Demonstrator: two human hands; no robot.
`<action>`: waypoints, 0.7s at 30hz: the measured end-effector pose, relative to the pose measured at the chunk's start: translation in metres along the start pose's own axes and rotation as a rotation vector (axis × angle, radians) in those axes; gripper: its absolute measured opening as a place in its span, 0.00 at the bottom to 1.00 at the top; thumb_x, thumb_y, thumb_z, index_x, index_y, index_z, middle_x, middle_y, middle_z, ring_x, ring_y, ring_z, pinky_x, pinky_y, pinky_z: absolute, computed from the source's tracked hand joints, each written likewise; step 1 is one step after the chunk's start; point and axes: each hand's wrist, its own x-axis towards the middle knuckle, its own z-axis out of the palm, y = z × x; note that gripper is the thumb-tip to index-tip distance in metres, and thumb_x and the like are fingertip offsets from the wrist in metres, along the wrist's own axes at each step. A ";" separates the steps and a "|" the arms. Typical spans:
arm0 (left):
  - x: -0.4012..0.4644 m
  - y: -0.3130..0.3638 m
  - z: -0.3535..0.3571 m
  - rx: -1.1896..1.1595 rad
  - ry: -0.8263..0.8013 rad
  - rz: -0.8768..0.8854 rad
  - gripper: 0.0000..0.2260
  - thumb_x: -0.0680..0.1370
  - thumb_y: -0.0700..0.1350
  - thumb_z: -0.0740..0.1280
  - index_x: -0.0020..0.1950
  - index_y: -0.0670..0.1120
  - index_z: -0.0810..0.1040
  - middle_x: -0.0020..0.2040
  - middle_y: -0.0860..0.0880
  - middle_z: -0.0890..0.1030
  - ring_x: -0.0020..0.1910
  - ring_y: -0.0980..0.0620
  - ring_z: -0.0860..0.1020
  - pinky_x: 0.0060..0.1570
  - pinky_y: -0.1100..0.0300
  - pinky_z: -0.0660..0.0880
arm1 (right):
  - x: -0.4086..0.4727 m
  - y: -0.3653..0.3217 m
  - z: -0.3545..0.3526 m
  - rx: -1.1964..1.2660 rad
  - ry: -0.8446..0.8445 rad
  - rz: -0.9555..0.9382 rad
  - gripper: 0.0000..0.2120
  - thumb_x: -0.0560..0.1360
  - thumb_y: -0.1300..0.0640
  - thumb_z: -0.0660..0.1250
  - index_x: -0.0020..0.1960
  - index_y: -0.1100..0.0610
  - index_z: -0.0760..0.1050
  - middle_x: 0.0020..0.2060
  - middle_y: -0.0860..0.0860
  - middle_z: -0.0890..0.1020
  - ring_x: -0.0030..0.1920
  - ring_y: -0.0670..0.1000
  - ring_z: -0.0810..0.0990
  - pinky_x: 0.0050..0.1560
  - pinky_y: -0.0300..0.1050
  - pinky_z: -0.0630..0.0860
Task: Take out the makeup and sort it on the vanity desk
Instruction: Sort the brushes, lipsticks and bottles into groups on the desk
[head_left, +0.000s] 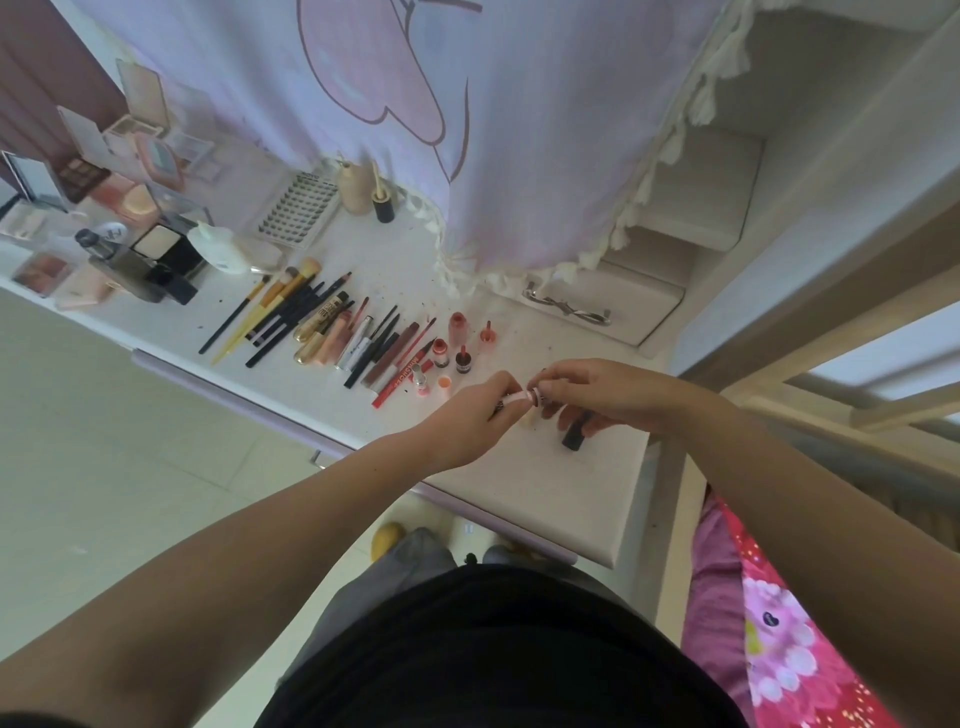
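Both hands meet above the near right part of the table (571, 499), and between them lies a small pale pink tube (519, 397), its long axis running left to right, roughly level. The left hand (467, 415) pinches the tube's left end in its fingertips; the right hand (597, 389) pinches the right end, where a darker band shows, perhaps a cap. Neither grip is spread, and both sit equally close to the tube, one at each end. A dark tube (574, 436) pokes out under the right hand; whether that hand also holds it or it merely stands on the table cannot be told. The sorted rows lie to the left and farther off: small red bottles (457, 343) nearest, then pencils and liners (379, 343), then brushes (275, 306), with palettes (119, 171) at the far left. Judging by that layout, the pink tube would travel left and away to join its kind. It looks short, slim, glossy and light.
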 end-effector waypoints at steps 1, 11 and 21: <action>0.000 0.001 0.001 -0.003 -0.012 -0.006 0.09 0.81 0.53 0.55 0.52 0.50 0.68 0.36 0.52 0.73 0.33 0.56 0.70 0.35 0.63 0.67 | 0.001 0.000 0.001 -0.055 0.005 0.000 0.10 0.79 0.47 0.60 0.51 0.51 0.77 0.41 0.46 0.82 0.39 0.45 0.79 0.39 0.38 0.74; -0.011 -0.010 -0.008 -0.526 -0.206 -0.316 0.10 0.82 0.53 0.53 0.56 0.48 0.67 0.41 0.49 0.74 0.35 0.55 0.70 0.36 0.65 0.72 | -0.009 0.024 -0.041 0.141 -0.010 0.032 0.08 0.79 0.55 0.62 0.56 0.57 0.75 0.48 0.52 0.85 0.50 0.48 0.83 0.41 0.38 0.79; 0.025 -0.009 0.032 -0.018 0.567 -0.248 0.11 0.79 0.48 0.61 0.59 0.47 0.74 0.54 0.50 0.73 0.46 0.54 0.73 0.41 0.68 0.65 | 0.071 0.012 0.007 -0.203 0.501 -0.303 0.08 0.77 0.57 0.65 0.56 0.54 0.74 0.53 0.51 0.76 0.50 0.45 0.76 0.44 0.28 0.68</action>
